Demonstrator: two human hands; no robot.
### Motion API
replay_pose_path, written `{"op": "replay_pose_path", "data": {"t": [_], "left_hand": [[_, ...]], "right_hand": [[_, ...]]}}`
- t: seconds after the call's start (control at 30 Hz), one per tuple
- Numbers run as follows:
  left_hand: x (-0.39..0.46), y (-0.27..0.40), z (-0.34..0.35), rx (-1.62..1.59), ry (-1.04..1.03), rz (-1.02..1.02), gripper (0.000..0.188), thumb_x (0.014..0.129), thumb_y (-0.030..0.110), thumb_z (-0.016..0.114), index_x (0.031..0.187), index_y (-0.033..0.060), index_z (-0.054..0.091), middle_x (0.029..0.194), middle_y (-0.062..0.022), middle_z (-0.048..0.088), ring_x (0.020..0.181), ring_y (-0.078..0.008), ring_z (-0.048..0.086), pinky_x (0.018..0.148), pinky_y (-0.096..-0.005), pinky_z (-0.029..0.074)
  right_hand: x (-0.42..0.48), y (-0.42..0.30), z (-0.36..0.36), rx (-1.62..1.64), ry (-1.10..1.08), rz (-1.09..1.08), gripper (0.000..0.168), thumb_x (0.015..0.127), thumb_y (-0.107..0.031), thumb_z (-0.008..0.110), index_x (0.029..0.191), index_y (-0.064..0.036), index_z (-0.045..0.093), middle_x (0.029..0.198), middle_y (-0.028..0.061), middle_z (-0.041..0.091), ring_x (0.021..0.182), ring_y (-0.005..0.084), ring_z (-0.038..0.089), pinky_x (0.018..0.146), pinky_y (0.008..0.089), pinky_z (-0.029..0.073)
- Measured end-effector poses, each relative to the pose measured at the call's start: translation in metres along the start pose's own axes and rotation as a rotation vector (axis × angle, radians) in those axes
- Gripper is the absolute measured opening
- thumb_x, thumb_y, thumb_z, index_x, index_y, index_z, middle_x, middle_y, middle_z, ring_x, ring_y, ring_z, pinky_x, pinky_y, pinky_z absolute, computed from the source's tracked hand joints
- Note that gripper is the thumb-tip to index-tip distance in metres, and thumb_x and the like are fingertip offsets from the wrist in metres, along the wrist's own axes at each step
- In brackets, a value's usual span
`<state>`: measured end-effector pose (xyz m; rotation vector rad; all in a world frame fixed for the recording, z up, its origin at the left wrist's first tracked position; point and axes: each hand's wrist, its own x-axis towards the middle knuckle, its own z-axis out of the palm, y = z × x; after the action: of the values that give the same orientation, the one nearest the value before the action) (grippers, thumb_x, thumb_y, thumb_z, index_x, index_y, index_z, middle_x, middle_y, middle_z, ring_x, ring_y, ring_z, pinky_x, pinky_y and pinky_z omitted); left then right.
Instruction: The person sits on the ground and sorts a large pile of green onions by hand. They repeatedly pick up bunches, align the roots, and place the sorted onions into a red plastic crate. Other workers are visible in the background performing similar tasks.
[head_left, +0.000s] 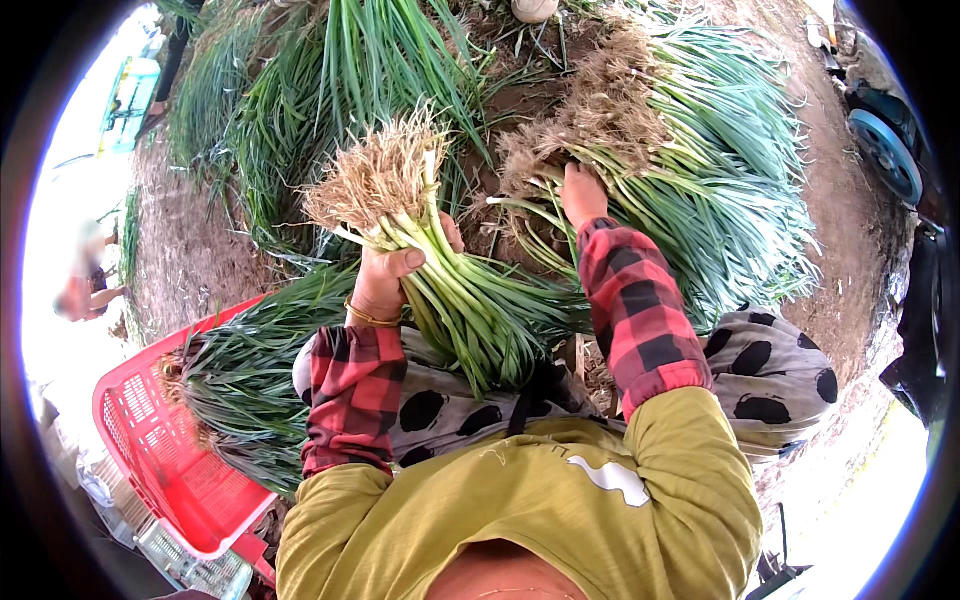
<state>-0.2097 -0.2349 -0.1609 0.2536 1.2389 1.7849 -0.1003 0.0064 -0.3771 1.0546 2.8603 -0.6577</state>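
Observation:
My left hand (390, 277) is wrapped around a thick bunch of spring onions or similar leafy alliums (442, 255), its thumb across the pale stalks. The bunch's brown roots (382, 176) point up and away, and its green leaves bend down over my lap. My right hand (583, 196) reaches into the near left edge of a large heap of the same plants (720, 165), among stalks just below the roots. Its fingertips are hidden there, so their grip cannot be made out. A few loose stalks lie beside that hand.
A red perforated plastic basket (180, 480) at the left holds more plants (255, 382). Further leafy heaps (300, 127) spread ahead on bare soil (187, 255). A machine with a blue wheel (885, 157) stands at the far right. Another person (86, 277), blurred, is at the far left.

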Motion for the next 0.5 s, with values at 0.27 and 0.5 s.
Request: {"op": "replay_pose_path", "data": {"t": [0.27,0.5], "left_hand": [[0.0,0.007,0.01,0.051,-0.008,-0.025,0.056,0.062,0.025,0.072,0.105,-0.0051,0.054,0.086,-0.0139,0.062,0.076,-0.0233,0.062,0.069,-0.0325,0.052],[-0.005,0.009,0.007,0.071,0.04,0.027,0.058,0.064,0.028,0.075,0.106,-0.006,0.055,0.091,-0.014,0.062,0.081,-0.0227,0.062,0.071,-0.032,0.052]], "right_hand": [[-0.022,0.024,-0.007,0.354,0.074,-0.211,0.02,0.078,-0.022,0.063,0.093,-0.009,0.062,0.087,0.013,0.06,0.086,0.0355,0.055,0.075,0.041,0.044],[-0.044,-0.049,-0.119,1.418,-0.317,-0.119,0.024,0.09,-0.017,0.059,0.112,-0.01,0.056,0.07,-0.002,0.055,0.058,0.0036,0.045,0.048,0.0197,0.034]]}}
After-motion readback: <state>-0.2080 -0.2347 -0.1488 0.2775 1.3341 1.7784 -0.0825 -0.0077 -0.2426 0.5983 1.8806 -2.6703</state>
